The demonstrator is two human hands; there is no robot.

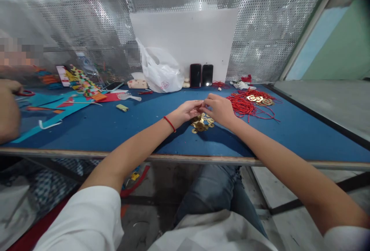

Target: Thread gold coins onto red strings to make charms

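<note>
My left hand (187, 111) and my right hand (219, 109) meet above the blue tabletop, fingertips together in a pinch. Whatever lies between the fingers is too small and too covered to name; a bit of red shows there. Just below them is a small heap of gold coins with holes (199, 125). Close by on the right, a tangle of red cords (241, 104) spreads over the table, with more gold coins (256, 98) lying on it. Around my left wrist is a red cord bracelet (170, 123).
Behind my hands stand a white plastic bag (163, 71) and two dark phones (195, 75) (207, 75). To the left lie a yellowish small packet (122, 107), blue paper sheets (43, 98) and a colourful paper craft (86, 85). A co-worker's arm (8, 108) rests at the far left.
</note>
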